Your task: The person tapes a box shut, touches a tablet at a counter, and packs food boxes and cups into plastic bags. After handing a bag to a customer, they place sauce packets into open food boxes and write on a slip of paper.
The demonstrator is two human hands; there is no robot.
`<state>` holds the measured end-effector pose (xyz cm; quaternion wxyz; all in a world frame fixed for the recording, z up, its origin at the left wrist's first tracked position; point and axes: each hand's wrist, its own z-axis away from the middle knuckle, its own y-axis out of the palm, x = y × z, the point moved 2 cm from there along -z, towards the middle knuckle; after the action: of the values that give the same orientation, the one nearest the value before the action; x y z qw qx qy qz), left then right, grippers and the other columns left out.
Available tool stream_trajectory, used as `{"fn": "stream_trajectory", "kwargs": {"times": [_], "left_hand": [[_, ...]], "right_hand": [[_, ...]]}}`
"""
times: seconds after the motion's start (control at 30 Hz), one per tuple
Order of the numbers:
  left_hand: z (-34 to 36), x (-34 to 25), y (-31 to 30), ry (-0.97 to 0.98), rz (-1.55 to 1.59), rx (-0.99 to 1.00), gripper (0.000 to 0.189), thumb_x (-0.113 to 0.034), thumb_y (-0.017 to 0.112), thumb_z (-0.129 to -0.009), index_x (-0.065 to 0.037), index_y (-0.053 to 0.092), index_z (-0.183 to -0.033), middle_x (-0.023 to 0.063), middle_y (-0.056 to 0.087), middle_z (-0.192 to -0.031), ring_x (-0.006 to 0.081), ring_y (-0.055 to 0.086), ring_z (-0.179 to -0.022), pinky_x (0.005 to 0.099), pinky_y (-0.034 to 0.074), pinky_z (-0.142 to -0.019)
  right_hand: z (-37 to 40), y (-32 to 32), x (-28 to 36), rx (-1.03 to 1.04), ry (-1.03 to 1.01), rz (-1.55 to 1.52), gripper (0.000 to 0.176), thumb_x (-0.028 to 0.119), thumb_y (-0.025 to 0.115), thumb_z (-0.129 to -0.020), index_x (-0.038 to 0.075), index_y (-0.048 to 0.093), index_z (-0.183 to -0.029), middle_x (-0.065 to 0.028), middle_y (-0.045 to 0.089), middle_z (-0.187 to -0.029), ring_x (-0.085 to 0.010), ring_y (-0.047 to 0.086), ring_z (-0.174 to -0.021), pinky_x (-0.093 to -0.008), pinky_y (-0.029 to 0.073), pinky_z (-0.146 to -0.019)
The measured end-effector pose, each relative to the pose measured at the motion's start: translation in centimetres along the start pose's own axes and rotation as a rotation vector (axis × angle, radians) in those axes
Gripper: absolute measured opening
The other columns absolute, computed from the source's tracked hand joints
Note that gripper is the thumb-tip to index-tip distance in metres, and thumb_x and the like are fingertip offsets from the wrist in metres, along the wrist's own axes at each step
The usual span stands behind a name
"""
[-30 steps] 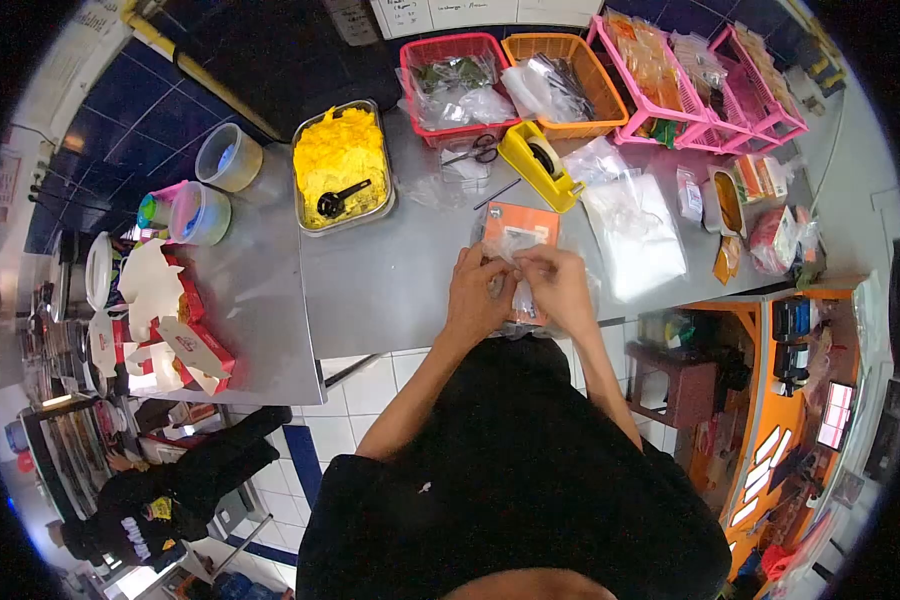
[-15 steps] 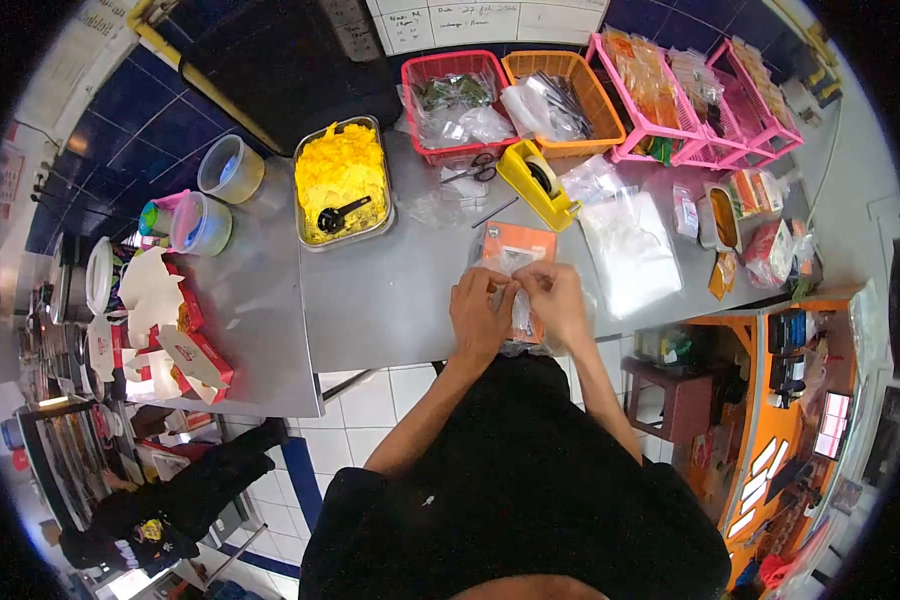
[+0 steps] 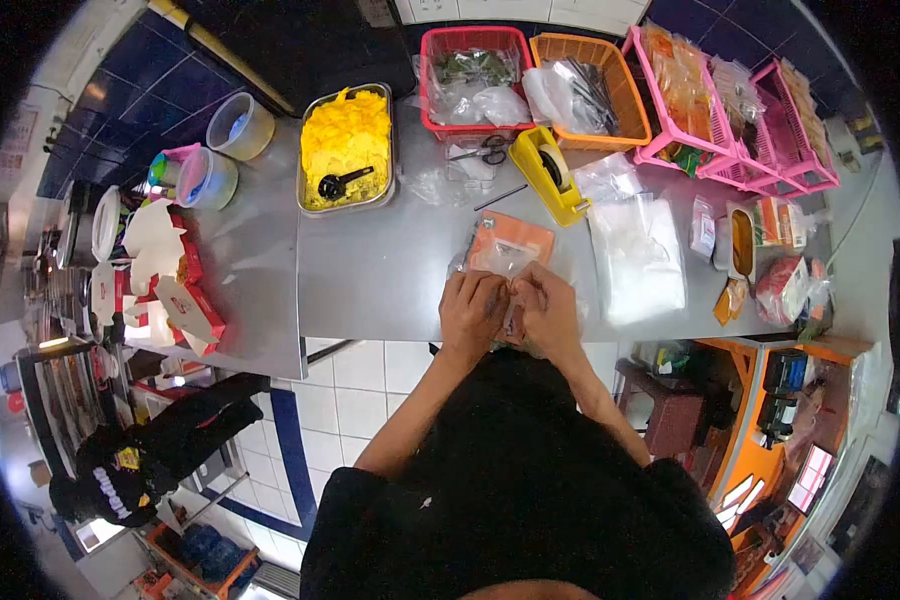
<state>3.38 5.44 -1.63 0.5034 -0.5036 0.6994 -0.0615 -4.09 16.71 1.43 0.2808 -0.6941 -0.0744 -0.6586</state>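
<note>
My left hand (image 3: 470,312) and my right hand (image 3: 547,308) meet at the front edge of the steel table. Both are closed, with the fingertips pinching a small clear plastic bag (image 3: 507,262) between them. What the bag contains is hidden by my fingers. Under the bag and hands lies an orange printed sheet or packet (image 3: 533,236), its lower part covered. Just beyond it are a thin dark stick (image 3: 501,197) and a yellow tape dispenser (image 3: 553,180). To the right of my right hand lies a stack of clear plastic bags (image 3: 638,260).
A steel tray of yellow shreds (image 3: 345,135) with a black scoop (image 3: 344,183) stands left. Behind are a red basket (image 3: 475,130), an orange basket (image 3: 620,95), pink racks (image 3: 680,155) and scissors (image 3: 493,150). Open red boxes (image 3: 205,310) sit far left; another person (image 3: 120,470) is beyond.
The whole view has shifted slightly, so the table items appear higher and farther right. My hands stay together at the plastic bag, with the fingers slightly repositioned.
</note>
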Motion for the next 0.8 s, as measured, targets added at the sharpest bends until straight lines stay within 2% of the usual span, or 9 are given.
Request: {"fn": "stream_trajectory", "kwargs": {"times": [0.17, 0.23, 0.37, 0.5, 0.57, 0.63, 0.67, 0.73, 0.8], "left_hand": [[0.3, -0.6, -0.1, 0.05, -0.036, 0.001, 0.025, -0.001, 0.078, -0.066, -0.006, 0.065, -0.088, 0.0057, 0.063, -0.088, 0.0278, 0.058, -0.081, 0.0375, 0.048, -0.069], [-0.1, -0.9, -0.3, 0.037, -0.077, 0.043, 0.025, -0.002, 0.078, -0.066, -0.006, 0.065, -0.087, 0.0056, 0.062, -0.088, 0.0278, 0.057, -0.082, 0.0375, 0.047, -0.07], [-0.1, -1.3, 0.1, 0.003, -0.155, 0.09, 0.023, -0.004, 0.077, -0.067, -0.006, 0.065, -0.086, 0.0055, 0.061, -0.089, 0.028, 0.055, -0.082, 0.0371, 0.046, -0.072], [-0.5, -1.4, -0.9, -0.094, -0.199, 0.161, 0.024, -0.006, 0.077, -0.069, -0.004, 0.063, -0.088, 0.0082, 0.061, -0.095, 0.0284, 0.056, -0.084, 0.0378, 0.047, -0.074], [-1.4, -1.2, -2.5, -0.333, 0.05, 0.1, 0.027, -0.007, 0.074, -0.075, -0.004, 0.061, -0.098, 0.0108, 0.06, -0.106, 0.0327, 0.059, -0.097, 0.0411, 0.049, -0.084], [-3.2, -2.6, -4.4, -0.378, 0.147, 0.087, 0.038, -0.01, 0.075, -0.077, -0.006, 0.058, -0.111, 0.0138, 0.057, -0.117, 0.0361, 0.057, -0.104, 0.0421, 0.049, -0.09], [-4.4, -3.3, -4.9, -0.238, 0.034, 0.195, 0.04, -0.012, 0.075, -0.077, -0.006, 0.057, -0.113, 0.0154, 0.056, -0.12, 0.0339, 0.058, -0.104, 0.0404, 0.049, -0.09], [-6.0, -2.7, -4.6, 0.023, -0.119, 0.425, 0.035, -0.015, 0.073, -0.081, -0.005, 0.057, -0.11, 0.0178, 0.059, -0.115, 0.033, 0.058, -0.104, 0.0392, 0.051, -0.085], [-5.9, -0.2, -4.2, 0.036, -0.181, 0.595, 0.031, -0.015, 0.071, -0.082, -0.004, 0.057, -0.108, 0.0174, 0.062, -0.109, 0.0334, 0.058, -0.103, 0.0404, 0.051, -0.085]], "right_hand": [[-1.1, -1.1, -0.1, 0.226, 0.029, -0.053, 0.01, 0.004, 0.055, -0.089, -0.002, 0.055, -0.081, -0.0065, 0.054, -0.071, -0.0125, 0.051, -0.07, -0.0282, 0.043, -0.067], [-1.5, -1.5, 0.9, 0.362, 0.113, -0.124, 0.01, -0.001, 0.053, -0.089, -0.004, 0.053, -0.079, -0.0105, 0.056, -0.069, -0.0171, 0.058, -0.056, -0.031, 0.046, -0.049], [-1.9, -1.3, -0.6, 0.41, 0.14, -0.194, 0.011, -0.001, 0.053, -0.089, -0.003, 0.052, -0.078, -0.0079, 0.053, -0.067, -0.0133, 0.054, -0.049, -0.0286, 0.042, -0.04], [-2.7, -2.6, -0.7, 0.534, 0.013, -0.127, 0.007, 0.004, 0.059, -0.088, -0.002, 0.058, -0.084, -0.0133, 0.058, -0.076, -0.0216, 0.062, -0.066, -0.0351, 0.05, -0.06], [-2.7, -3.9, 0.7, 0.582, -0.046, -0.044, 0.01, 0.008, 0.063, -0.086, -0.001, 0.06, -0.09, -0.016, 0.061, -0.084, -0.0256, 0.065, -0.077, -0.0382, 0.052, -0.07], [-2.4, -5.8, 3.6, 0.303, -0.231, 0.154, 0.027, 0.015, 0.071, -0.082, 0.003, 0.061, -0.104, -0.0196, 0.059, -0.107, -0.0345, 0.058, -0.103, -0.0442, 0.047, -0.088], [-2.6, -6.2, 3.9, 0.324, -0.206, 0.133, 0.037, 0.016, 0.073, -0.08, 0.005, 0.058, -0.111, -0.0195, 0.053, -0.12, -0.0379, 0.052, -0.112, -0.0448, 0.044, -0.094], [-3.0, -5.3, 2.7, 0.315, -0.283, 0.2, 0.036, 0.015, 0.073, -0.079, 0.005, 0.058, -0.11, -0.0198, 0.053, -0.12, -0.0383, 0.052, -0.111, -0.0449, 0.043, -0.096], [-3.1, -3.7, 1.4, 0.302, -0.353, 0.265, 0.035, 0.015, 0.072, -0.078, 0.005, 0.059, -0.109, -0.02, 0.053, -0.12, -0.0387, 0.053, -0.11, -0.045, 0.042, -0.098]]}}
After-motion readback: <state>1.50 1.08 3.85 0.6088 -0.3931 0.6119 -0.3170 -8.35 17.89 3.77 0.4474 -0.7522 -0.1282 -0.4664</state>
